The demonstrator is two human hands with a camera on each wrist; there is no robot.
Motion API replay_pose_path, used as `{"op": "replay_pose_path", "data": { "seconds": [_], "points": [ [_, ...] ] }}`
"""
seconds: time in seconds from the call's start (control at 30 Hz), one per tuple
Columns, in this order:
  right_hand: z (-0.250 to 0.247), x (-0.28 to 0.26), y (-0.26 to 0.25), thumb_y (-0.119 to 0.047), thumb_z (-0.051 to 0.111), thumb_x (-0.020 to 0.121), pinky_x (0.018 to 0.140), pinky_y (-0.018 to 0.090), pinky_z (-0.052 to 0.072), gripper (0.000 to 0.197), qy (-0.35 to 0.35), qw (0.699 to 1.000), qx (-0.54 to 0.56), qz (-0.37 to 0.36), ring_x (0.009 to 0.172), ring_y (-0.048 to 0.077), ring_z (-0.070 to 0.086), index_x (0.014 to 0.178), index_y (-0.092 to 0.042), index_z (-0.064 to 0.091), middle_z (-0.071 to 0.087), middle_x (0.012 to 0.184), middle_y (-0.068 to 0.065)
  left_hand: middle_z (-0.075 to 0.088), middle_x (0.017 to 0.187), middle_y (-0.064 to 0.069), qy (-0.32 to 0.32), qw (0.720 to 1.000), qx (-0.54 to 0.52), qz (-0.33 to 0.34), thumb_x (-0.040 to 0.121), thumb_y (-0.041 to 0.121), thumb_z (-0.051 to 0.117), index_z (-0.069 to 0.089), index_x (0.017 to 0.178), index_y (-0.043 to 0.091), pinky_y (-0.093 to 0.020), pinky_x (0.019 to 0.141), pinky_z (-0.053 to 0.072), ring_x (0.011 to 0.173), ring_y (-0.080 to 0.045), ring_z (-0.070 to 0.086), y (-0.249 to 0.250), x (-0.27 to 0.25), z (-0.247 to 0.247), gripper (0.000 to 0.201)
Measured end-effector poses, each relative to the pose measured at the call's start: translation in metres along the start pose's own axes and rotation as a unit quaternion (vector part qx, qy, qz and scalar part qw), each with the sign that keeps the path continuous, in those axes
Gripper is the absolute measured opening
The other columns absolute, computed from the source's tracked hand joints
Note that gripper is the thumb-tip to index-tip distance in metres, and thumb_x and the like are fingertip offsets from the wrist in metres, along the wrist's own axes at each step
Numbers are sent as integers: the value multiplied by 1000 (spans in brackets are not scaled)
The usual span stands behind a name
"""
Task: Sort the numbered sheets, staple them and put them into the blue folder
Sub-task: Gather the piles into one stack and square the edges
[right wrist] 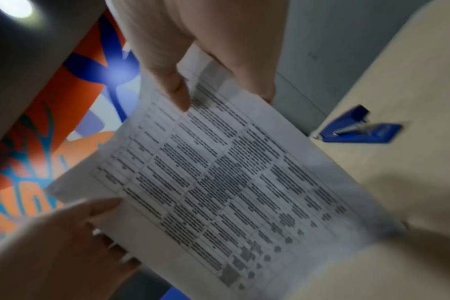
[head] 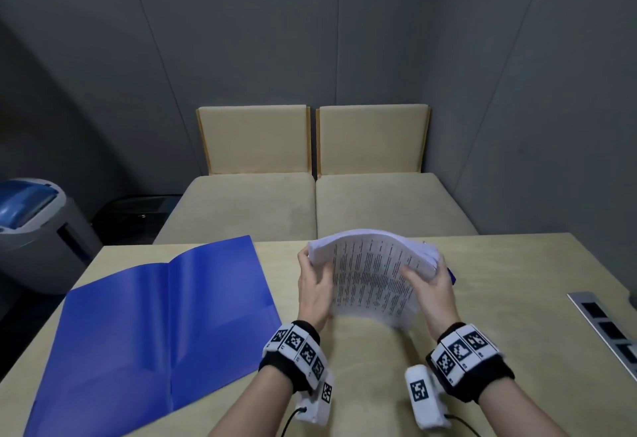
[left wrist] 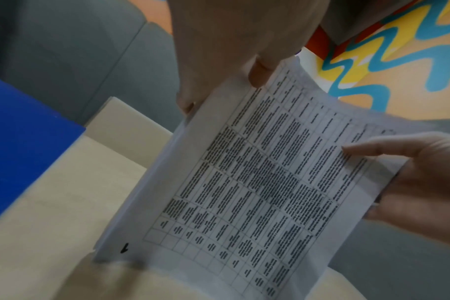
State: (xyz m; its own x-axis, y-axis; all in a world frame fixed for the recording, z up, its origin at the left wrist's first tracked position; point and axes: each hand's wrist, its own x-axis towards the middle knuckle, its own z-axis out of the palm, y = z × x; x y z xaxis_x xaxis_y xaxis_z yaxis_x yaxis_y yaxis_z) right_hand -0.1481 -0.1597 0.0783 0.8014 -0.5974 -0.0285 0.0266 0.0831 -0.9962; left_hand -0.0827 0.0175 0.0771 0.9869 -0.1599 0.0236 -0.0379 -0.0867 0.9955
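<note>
A stack of printed sheets [head: 372, 274] stands on edge above the table, bowed over at the top, its lower edge near the tabletop. My left hand [head: 315, 285] grips its left side, thumb on the printed face [left wrist: 260, 75]. My right hand [head: 431, 288] grips the right side, thumb on the front [right wrist: 177, 91]. The top sheet [left wrist: 257, 182] shows a table of text and a handwritten mark at one corner. The blue folder [head: 165, 319] lies open flat at the left. A blue stapler [right wrist: 357, 130] lies on the table behind the sheets, mostly hidden in the head view.
The light wooden table [head: 499, 298] has a metal socket strip [head: 606, 326] at its right edge. Two beige seats [head: 310, 202] stand beyond the far edge. A grey and blue bin [head: 31, 226] stands on the floor at the left.
</note>
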Motion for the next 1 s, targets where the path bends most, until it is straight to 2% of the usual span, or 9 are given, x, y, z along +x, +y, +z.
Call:
{"op": "replay_pose_path", "data": {
  "seconds": [0.07, 0.13, 0.2, 0.27, 0.33, 0.43, 0.57, 0.8, 1.0],
  "points": [
    [2, 3, -4, -9, 61, 89, 91, 20, 48, 44, 22, 997, -60, -35, 108, 17, 60, 128, -16, 41, 61, 118, 3, 62, 107, 5, -5, 1000, -15, 5, 90, 28, 53, 40, 113, 31, -32, 86, 49, 102, -17, 60, 5, 2, 0, 27],
    [2, 1, -11, -6, 57, 90, 85, 12, 45, 41, 42, 985, -129, -103, 100, 17, 58, 123, -23, 40, 59, 112, 2, 61, 109, 9, -2, 999, -33, 17, 80, 47, 59, 43, 115, 27, -26, 87, 47, 103, -9, 60, 10, 4, 1, 43],
    [1, -2, -17, -5, 55, 91, 91, 21, 40, 55, 53, 963, -200, -173, 102, 10, 51, 136, -29, 34, 50, 115, 0, 61, 112, 7, 7, 999, -53, 9, 71, 67, 55, 45, 116, 28, -29, 90, 47, 105, -7, 58, 16, 5, 3, 60],
    [-2, -1, -14, -4, 51, 92, 88, 13, 34, 63, 56, 931, -266, -245, 95, -6, 46, 146, -27, 28, 40, 115, -1, 61, 108, 3, 30, 997, -70, -10, 68, 75, 47, 47, 111, 29, -32, 86, 49, 100, -11, 60, 20, 8, 7, 63],
    [-4, -1, -13, -2, 48, 93, 78, 9, 36, 63, 46, 902, -318, -290, 85, -6, 49, 147, -29, 29, 37, 118, 2, 62, 95, 2, 64, 996, -61, -14, 69, 78, 39, 49, 102, 24, -32, 78, 47, 86, -14, 59, 24, 13, 10, 64],
    [-7, -1, -12, 7, 49, 89, 84, 22, 45, 64, 36, 882, -358, -306, 89, 9, 50, 140, -31, 41, 40, 127, 9, 53, 78, -2, 111, 993, -41, -9, 86, 65, 36, 50, 90, 9, -33, 66, 39, 72, -17, 48, 24, 18, 14, 58],
    [-9, 5, -7, 14, 50, 85, 94, 27, 47, 62, 37, 879, -353, -318, 104, 17, 53, 133, -24, 54, 46, 120, 9, 55, 78, 2, 128, 992, -16, -13, 99, 32, 37, 58, 91, 8, -29, 65, 38, 75, -16, 49, 27, 22, 15, 33],
    [-7, 7, -12, 17, 48, 81, 83, 29, 46, 58, 37, 895, -324, -304, 85, 8, 48, 125, -19, 61, 48, 100, 8, 56, 79, 6, 130, 991, -17, -1, 100, 28, 36, 61, 88, 14, -26, 69, 38, 77, -10, 49, 34, 24, 14, 32],
    [-6, 7, -15, 10, 49, 88, 74, 20, 44, 53, 42, 889, -331, -312, 76, 14, 49, 132, -19, 55, 46, 95, 6, 56, 85, 5, 111, 993, -47, -2, 97, 30, 38, 58, 82, 22, -35, 78, 39, 91, -22, 51, 28, 33, 11, 27]
  ]
}}
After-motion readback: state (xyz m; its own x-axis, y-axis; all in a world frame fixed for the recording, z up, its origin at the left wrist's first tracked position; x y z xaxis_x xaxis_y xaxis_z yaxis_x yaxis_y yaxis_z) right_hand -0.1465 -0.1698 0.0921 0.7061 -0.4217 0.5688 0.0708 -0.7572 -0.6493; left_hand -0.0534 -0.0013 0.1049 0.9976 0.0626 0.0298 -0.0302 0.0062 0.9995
